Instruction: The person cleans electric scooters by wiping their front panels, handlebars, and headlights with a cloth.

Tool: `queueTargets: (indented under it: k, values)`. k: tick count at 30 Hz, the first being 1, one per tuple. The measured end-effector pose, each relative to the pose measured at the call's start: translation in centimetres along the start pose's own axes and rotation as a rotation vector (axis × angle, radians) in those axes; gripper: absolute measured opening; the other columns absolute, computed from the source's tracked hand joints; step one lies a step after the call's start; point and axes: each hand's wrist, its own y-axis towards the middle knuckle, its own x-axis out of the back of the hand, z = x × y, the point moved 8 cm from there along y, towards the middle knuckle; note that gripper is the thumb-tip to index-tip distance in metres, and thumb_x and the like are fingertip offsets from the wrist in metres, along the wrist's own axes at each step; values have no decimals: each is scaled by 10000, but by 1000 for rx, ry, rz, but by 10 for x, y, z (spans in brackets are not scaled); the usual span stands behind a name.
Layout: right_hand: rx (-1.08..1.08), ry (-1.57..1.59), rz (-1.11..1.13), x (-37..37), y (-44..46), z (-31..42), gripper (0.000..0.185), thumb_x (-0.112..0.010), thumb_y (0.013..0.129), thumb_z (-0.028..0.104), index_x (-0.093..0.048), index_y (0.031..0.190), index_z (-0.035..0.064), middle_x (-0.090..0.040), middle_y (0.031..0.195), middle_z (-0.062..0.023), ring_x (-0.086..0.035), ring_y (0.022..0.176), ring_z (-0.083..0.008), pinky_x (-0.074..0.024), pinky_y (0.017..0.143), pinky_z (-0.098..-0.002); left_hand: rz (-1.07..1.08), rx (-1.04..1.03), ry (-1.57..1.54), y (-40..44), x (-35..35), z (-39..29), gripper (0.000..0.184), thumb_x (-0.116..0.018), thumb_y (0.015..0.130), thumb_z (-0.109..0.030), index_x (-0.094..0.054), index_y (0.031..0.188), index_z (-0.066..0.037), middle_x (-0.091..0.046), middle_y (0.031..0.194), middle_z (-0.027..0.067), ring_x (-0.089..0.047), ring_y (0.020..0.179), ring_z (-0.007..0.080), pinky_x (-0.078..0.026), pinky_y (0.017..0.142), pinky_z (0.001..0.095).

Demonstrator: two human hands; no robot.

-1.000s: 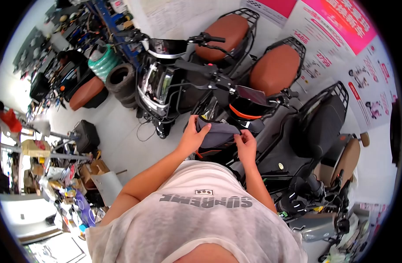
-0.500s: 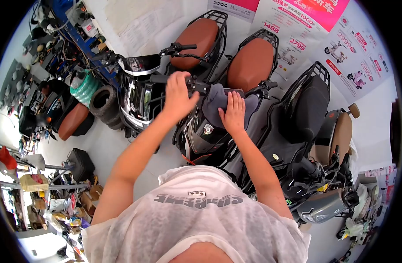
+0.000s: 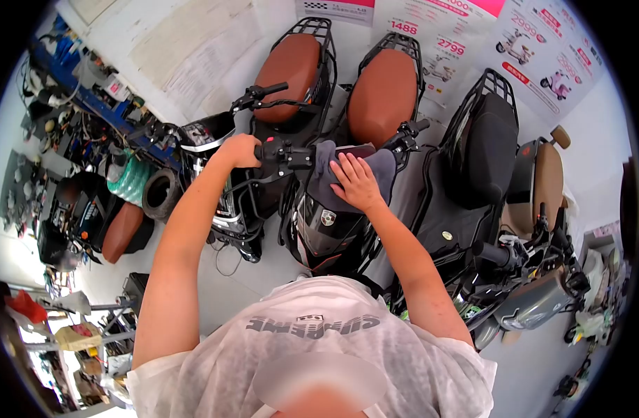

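Fingers wrapped, my left hand [image 3: 241, 150] holds the left handlebar grip of the middle scooter, just outside its switch cluster [image 3: 286, 157]. The grip itself is mostly hidden by the hand. My right hand [image 3: 358, 181] lies flat, fingers stretched, on a grey cloth [image 3: 323, 184] draped over the centre of the handlebar and the dash. Below the cloth is the scooter's dark front panel [image 3: 316, 233] with a round badge [image 3: 328, 218]. Its right grip [image 3: 418, 125] is free of any hand. The brown seat [image 3: 383, 94] is beyond the handlebar.
Another brown-seated scooter [image 3: 288, 76] is close on the left, its handlebar near my left arm. To the right stands a black-seated scooter [image 3: 492, 153], then a tan-seated one [image 3: 546, 181]. Tyres [image 3: 160, 195] and cluttered shelves line the left side. Posters [image 3: 542, 56] cover the wall.
My left hand has moved left from above the switches and closed round the grip. The handlebar has turned slightly. My right hand stays on the cloth, and the view has shifted.
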Motion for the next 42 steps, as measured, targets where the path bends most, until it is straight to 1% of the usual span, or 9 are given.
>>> queueTargets:
  k: [3,5,8,13,17,23,27,32,42]
  values:
    - [-57,-10,-29,-3,-3,1,674,-668,872,419,-486,1480,191,-448,1529,-108,-417,1398,-290,-302,1173,-449,-126,-26,-57,-9,13,-11,397,-784,633,-337,-771,969,-127,-739,966,171,-693,927,360,-560,830,433]
    - [-83,-22,-44,-7,-8,0,679,-674,858,413,-493,1475,196,-443,1535,-104,-411,1404,-288,-301,1172,-451,65,107,-153,-9,1,-5,357,-776,644,-357,-783,901,-109,-740,935,174,-699,898,362,-567,825,435]
    - [-134,7,-60,-15,-16,-4,734,-683,837,399,-454,1500,183,-404,1562,-120,-375,1434,-323,-276,1183,-485,-127,42,17,-15,10,-14,375,-749,679,-365,-790,952,-111,-742,922,177,-708,898,361,-573,844,438]
    - [-640,190,-393,-5,-34,-20,797,-614,841,257,-312,1537,12,-268,1610,-233,-248,1490,-435,-164,1213,-578,-147,71,-13,-16,13,-14,349,-727,704,-355,-792,955,-121,-741,917,180,-711,909,361,-574,844,444]
    - [-974,310,-632,-17,-41,-25,710,-478,906,130,-246,1554,-45,-185,1638,-259,-173,1513,-442,-133,1238,-515,-116,58,42,-11,8,-12,380,-736,705,-335,-787,1020,-129,-744,974,172,-710,944,344,-573,860,430]
    - [-1406,544,-851,-52,-77,-52,652,-455,1078,341,-254,1543,-69,-259,1608,-269,-265,1489,-386,-213,1221,-431,-133,47,46,-12,9,-12,407,-749,703,-335,-784,1051,-126,-745,1003,165,-710,968,332,-570,880,421]
    - [-1258,90,-504,-56,-59,4,764,-579,998,190,-148,1544,-126,-150,1614,-330,-188,1506,-444,-180,1235,-455,-85,48,30,-12,10,-14,426,-754,701,-331,-780,1074,-127,-745,1027,159,-709,983,327,-568,887,416]
    - [-1033,29,-194,-43,-46,81,847,-668,914,240,-208,1494,-170,-162,1565,-403,-195,1470,-533,-201,1210,-561,-151,32,31,-8,6,-8,417,-747,706,-316,-781,1079,-132,-753,1008,144,-718,965,322,-573,875,409]
    - [-976,-4,276,-48,-138,108,856,-661,898,361,-281,1518,-91,-211,1596,-321,-185,1492,-480,-177,1224,-532,-122,48,9,-10,7,-9,448,-747,713,-322,-767,1117,-130,-751,1031,144,-718,978,315,-571,886,403]
